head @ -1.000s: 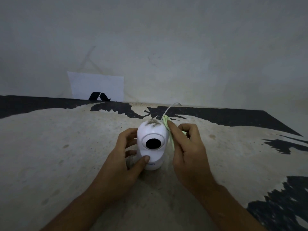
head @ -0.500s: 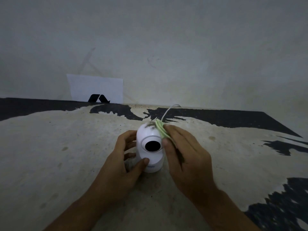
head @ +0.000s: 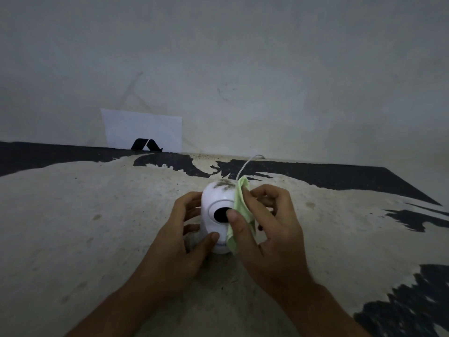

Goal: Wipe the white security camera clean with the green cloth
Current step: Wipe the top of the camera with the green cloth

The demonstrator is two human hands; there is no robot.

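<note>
Gripping the white security camera [head: 215,215] low on its body, your left hand [head: 179,242] steadies it upright on the worn table [head: 73,227]. Your right hand [head: 267,234] pinches the green cloth [head: 241,215] against the camera's right side; dirt [head: 224,184] marks its top.

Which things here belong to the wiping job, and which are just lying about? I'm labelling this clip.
Part of the job:
camera, with dirt on top
green cloth
right hand, pressing the cloth to it
left hand, steadying it

Just there:
white paper against the wall
white cable behind the camera
</note>
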